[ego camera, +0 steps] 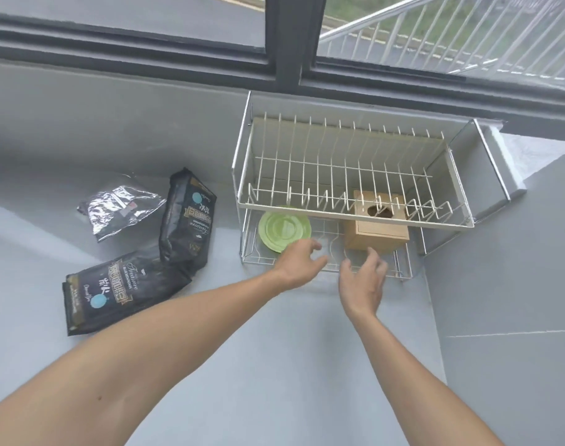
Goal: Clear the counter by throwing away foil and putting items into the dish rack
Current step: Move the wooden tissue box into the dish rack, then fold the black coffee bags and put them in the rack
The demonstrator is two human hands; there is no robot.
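Both hands are reaching toward the dish rack (355,217), left hand (298,263) and right hand (363,283) each with an open, empty grip. Left of the rack, two black bags (123,291) are lying on the counter (274,333), one reading "Treasure"; smaller print is illegible. Crumpled foil (120,209) is lying farther left. A green plate (282,228) and wooden box (379,225) are sitting in the rack's lower tier, partly hidden by wires.

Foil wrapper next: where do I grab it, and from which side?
Pinch the near corner of the foil wrapper with the left hand, coming from above on its left. It lies flat and crinkled on the counter, and the upright black bag crowds its right edge.
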